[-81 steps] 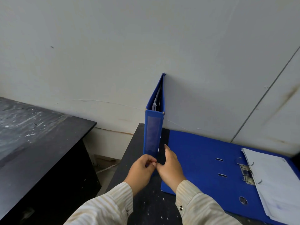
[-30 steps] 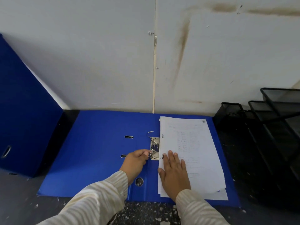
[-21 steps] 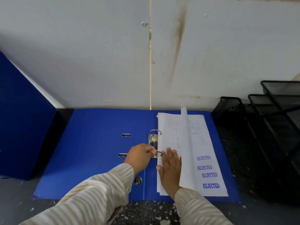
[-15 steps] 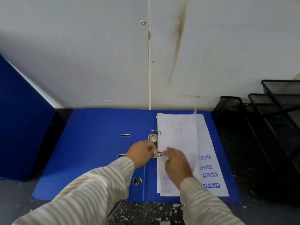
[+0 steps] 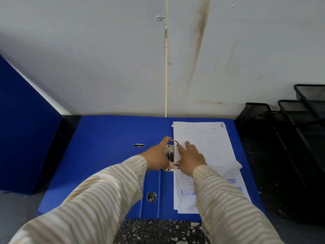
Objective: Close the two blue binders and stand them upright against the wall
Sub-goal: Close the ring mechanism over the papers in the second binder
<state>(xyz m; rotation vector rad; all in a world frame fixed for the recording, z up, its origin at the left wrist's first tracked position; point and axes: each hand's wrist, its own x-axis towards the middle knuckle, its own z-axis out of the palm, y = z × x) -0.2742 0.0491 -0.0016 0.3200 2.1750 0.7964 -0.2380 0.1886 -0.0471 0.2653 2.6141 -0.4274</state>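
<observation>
One blue binder [image 5: 22, 134] stands closed and upright at the far left, against the wall [image 5: 105, 59]. The second blue binder [image 5: 109, 155] lies open and flat on the dark table, its left cover bare and a stack of white papers [image 5: 211, 143] on its right half. My left hand [image 5: 159, 156] grips the metal ring mechanism [image 5: 171, 152] at the spine. My right hand [image 5: 190, 158] rests flat on the papers beside the rings, fingers spread, thumb near the lower ring.
Black wire mesh trays [image 5: 290, 138] stand on the right against the wall, close to the open binder's right edge. The speckled dark table top [image 5: 158, 231] shows in front of the binder.
The lifted sheet has settled flat onto the stack. My right hand slid up the papers toward the rings, and my left hand moved further up along the ring mechanism.
</observation>
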